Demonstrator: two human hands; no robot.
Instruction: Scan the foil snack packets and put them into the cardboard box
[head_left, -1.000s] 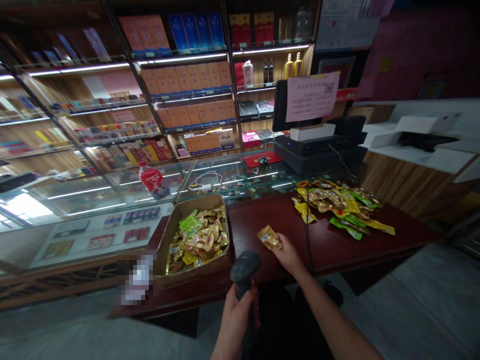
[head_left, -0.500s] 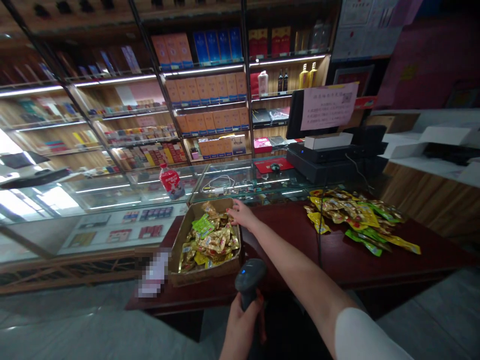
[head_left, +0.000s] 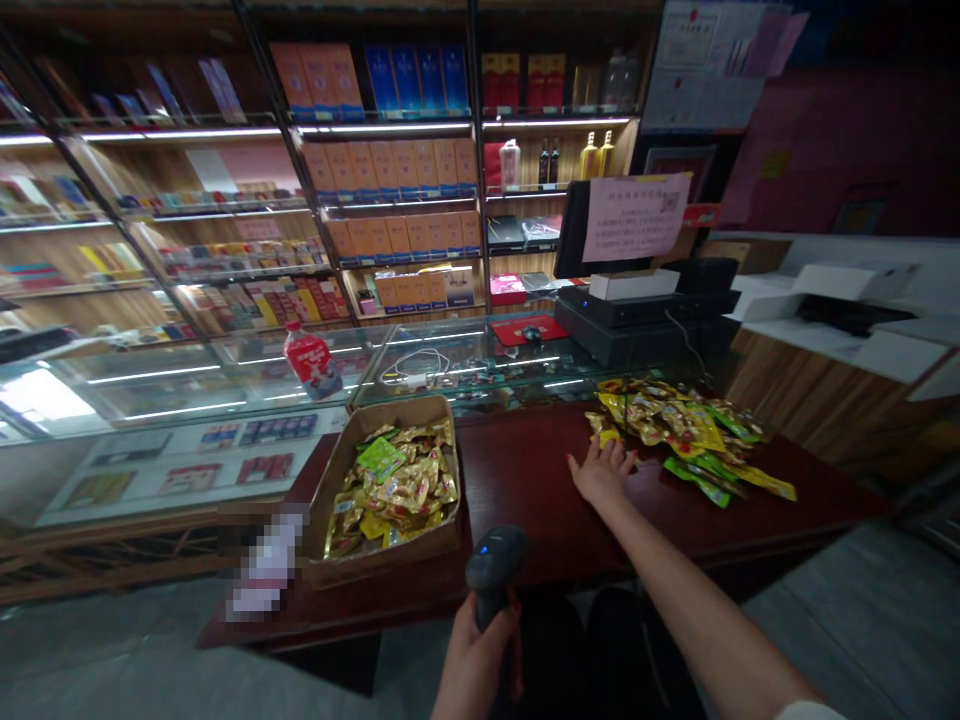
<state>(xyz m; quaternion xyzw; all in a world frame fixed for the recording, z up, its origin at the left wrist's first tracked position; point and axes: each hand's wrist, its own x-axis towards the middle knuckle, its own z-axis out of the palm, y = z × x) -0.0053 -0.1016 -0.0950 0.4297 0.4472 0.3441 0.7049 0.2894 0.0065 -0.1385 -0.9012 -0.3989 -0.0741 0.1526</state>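
My left hand is wrapped round the handle of a dark barcode scanner, held upright at the near edge of the table. My right hand reaches out over the table with its fingers spread. Its fingertips are at a yellow snack packet on the left side of a loose pile of snack packets in gold, yellow and green; whether they touch it I cannot tell. A cardboard box to the left holds many gold packets and a green packet on top.
Behind the dark red table runs a glass counter with a white cable, a red-labelled bottle and a mouse. A monitor with a paper sign stands above a black cash drawer. Shelves of boxes line the wall.
My right hand has left the cardboard box and moved right to the packet pile, fingers spread. My left hand still holds the scanner. The view has shifted slightly to the right.
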